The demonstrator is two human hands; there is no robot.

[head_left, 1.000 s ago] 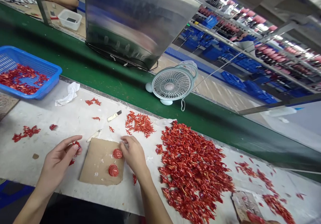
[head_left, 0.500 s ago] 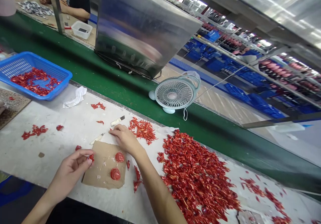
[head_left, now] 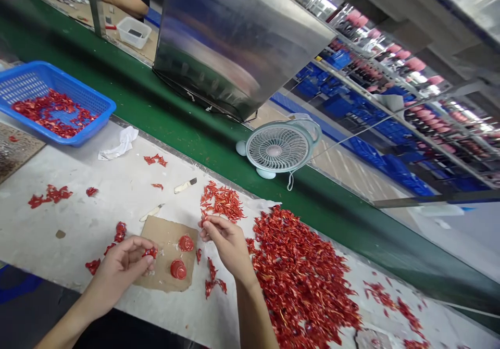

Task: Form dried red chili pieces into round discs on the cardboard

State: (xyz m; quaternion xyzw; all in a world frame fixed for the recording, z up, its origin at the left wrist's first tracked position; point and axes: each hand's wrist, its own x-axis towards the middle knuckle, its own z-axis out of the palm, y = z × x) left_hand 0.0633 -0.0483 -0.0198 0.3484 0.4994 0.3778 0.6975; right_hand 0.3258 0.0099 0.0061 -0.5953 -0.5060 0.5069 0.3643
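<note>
Head: red piece (head_left: 150,253) between left fingers (head_left: 141,265)

Red pieces (head_left: 308,276): glossy, plastic-looking. Cardboard (head_left: 166,285): matt, rough-edged. Counter (head_left: 128,182): matt, stained. Basket (head_left: 94,117): smooth plastic, slight sheen. Fan (head_left: 277,151): smooth plastic. Panel (head_left: 234,41): shiny metal, reflective. Crumpled wad (head_left: 121,143): matt, paper or cloth, can't tell.

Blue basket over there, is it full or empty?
The blue basket is only partly filled: red pieces lie inside, but bare blue shows between them.
</note>
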